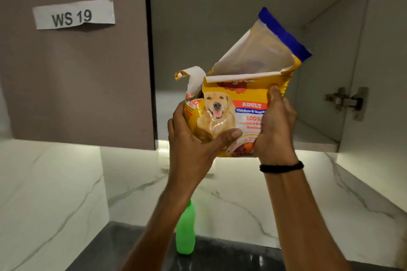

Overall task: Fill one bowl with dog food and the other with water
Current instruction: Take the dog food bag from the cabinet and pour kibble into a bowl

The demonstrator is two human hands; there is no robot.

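Note:
A yellow dog food bag [233, 103] with a dog's picture and a torn-open top is held up in front of an open wall cabinet. My left hand [193, 147] grips its lower left side, thumb across the front. My right hand [276, 121] holds its right side; a black band circles that wrist. A green plastic bottle [185, 233] stands on the dark counter below, partly hidden behind my left forearm. No bowls are in view.
The open cabinet [242, 28] has bare white shelves, and a metal hinge [345, 101] sits on its right wall. A shut cabinet door [77, 61] at left carries a paper label "WS 19". White marble backsplash [242, 193] runs below, above the dark counter [220, 257].

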